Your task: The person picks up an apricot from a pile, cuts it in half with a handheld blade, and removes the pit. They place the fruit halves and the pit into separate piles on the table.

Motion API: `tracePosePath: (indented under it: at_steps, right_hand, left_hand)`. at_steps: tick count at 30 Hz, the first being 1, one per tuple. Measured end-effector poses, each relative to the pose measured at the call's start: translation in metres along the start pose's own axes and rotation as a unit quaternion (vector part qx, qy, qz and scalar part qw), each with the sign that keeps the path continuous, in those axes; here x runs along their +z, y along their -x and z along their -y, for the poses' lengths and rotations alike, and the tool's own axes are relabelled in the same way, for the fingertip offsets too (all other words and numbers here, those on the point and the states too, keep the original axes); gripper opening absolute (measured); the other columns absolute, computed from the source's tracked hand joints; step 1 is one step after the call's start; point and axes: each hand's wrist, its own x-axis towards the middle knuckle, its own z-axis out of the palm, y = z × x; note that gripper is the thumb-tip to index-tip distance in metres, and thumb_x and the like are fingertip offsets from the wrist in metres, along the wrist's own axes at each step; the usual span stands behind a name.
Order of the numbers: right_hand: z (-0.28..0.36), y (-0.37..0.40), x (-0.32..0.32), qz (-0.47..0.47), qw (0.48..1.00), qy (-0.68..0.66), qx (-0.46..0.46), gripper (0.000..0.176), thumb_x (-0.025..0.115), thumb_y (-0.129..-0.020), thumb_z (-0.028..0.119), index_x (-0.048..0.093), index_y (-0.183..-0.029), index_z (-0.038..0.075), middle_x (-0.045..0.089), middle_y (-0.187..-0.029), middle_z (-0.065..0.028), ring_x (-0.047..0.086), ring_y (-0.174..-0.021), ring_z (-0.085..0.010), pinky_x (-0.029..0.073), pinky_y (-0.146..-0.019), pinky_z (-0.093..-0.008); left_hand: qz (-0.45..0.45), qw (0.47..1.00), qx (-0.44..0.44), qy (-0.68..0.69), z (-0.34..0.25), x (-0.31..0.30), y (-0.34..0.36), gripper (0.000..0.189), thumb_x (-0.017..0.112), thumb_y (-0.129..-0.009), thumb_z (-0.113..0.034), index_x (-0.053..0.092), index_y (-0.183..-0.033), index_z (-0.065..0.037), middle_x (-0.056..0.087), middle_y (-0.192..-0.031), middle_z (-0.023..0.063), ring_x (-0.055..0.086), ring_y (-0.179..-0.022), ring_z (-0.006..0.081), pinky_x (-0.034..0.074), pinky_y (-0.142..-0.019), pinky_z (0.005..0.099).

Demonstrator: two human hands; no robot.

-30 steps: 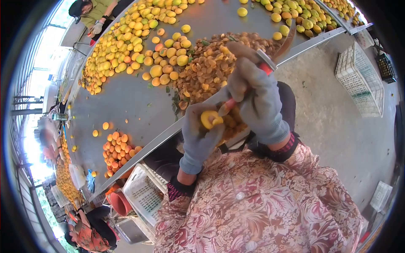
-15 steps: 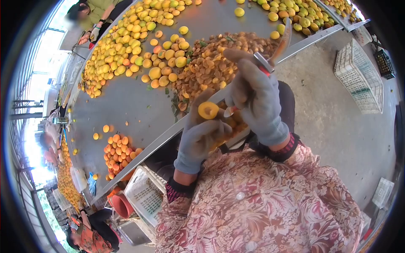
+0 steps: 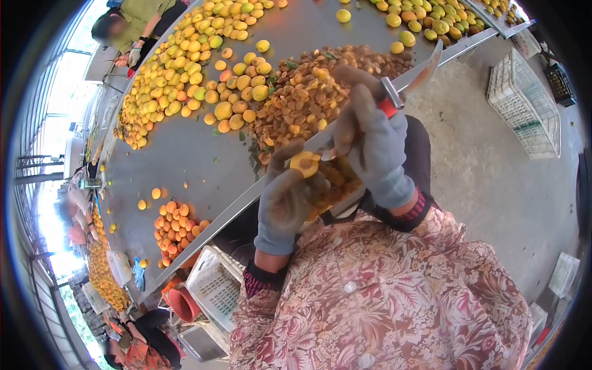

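My left hand (image 3: 287,200), in a grey glove, holds a cut orange fruit (image 3: 305,164) by its edges, the cut face turned up. My right hand (image 3: 377,139), gloved too, is closed round a red-handled tool (image 3: 388,108). The tool's curved blade (image 3: 425,71) points up and away, while a small metal tip (image 3: 329,155) shows below the fist, just right of the fruit. Beyond both hands lies a heap of brown pits or fruit pieces (image 3: 302,98) on the metal table (image 3: 185,148).
Yellow fruits (image 3: 166,80) are piled on the table's far side, with orange ones (image 3: 176,227) at the left. A white crate (image 3: 216,280) and a red bucket (image 3: 183,302) stand below the edge. Another white crate (image 3: 524,102) is at right. Other people sit at left.
My right hand has shifted slightly left and turned, bringing the small metal tip up beside the fruit. The fruit's cut face now shows a brownish hollow or pit more fully.
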Motion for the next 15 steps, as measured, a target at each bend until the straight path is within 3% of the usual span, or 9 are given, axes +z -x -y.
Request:
tracePosePath:
  at_steps: [5, 7, 10, 15]
  right_hand:
    - [0.0, 0.007, 0.003, 0.02, 0.999, -0.03, -0.002, 0.027, 0.05, -0.093, 0.017, 0.056, -0.114, 0.002, 0.052, -0.053, -0.0033, 0.044, -0.038, -0.0091, 0.043, -0.04, -0.0233]
    - [-0.001, 0.007, 0.005, -0.012, 1.0, -0.003, 0.023, 0.03, 0.044, -0.096, 0.016, 0.051, -0.119, -0.002, 0.044, -0.053, -0.0006, 0.037, -0.04, -0.0079, 0.035, -0.041, -0.0236]
    - [-0.006, 0.006, 0.004, -0.033, 0.999, 0.003, 0.03, 0.029, 0.045, -0.096, 0.015, 0.051, -0.118, -0.002, 0.042, -0.052, 0.0001, 0.036, -0.04, -0.0073, 0.034, -0.041, -0.0236]
    - [-0.015, 0.004, -0.001, -0.038, 0.999, -0.004, 0.016, 0.025, 0.052, -0.093, 0.019, 0.058, -0.11, 0.002, 0.05, -0.057, 0.0015, 0.043, -0.039, -0.0049, 0.038, -0.037, -0.0201]
  left_hand:
    - [-0.017, 1.0, 0.0, -0.002, 0.003, 0.003, -0.003, 0.049, 0.049, -0.086, -0.005, 0.036, -0.132, -0.001, 0.058, -0.11, 0.0151, 0.063, -0.092, 0.0269, 0.049, -0.083, 0.0435]
    - [-0.014, 1.0, -0.003, -0.015, 0.004, 0.003, -0.003, 0.05, 0.05, -0.084, -0.003, 0.035, -0.132, -0.001, 0.057, -0.11, 0.0157, 0.063, -0.092, 0.0268, 0.049, -0.082, 0.0428]
    - [-0.011, 0.999, -0.01, -0.033, 0.004, 0.01, -0.002, 0.052, 0.051, -0.083, -0.002, 0.034, -0.132, -0.001, 0.056, -0.111, 0.0162, 0.062, -0.093, 0.0266, 0.049, -0.081, 0.0418]
    - [0.002, 0.997, -0.021, -0.073, 0.009, 0.01, -0.002, 0.052, 0.047, -0.082, -0.003, 0.029, -0.131, -0.001, 0.054, -0.101, 0.0132, 0.059, -0.084, 0.0262, 0.048, -0.075, 0.0364]
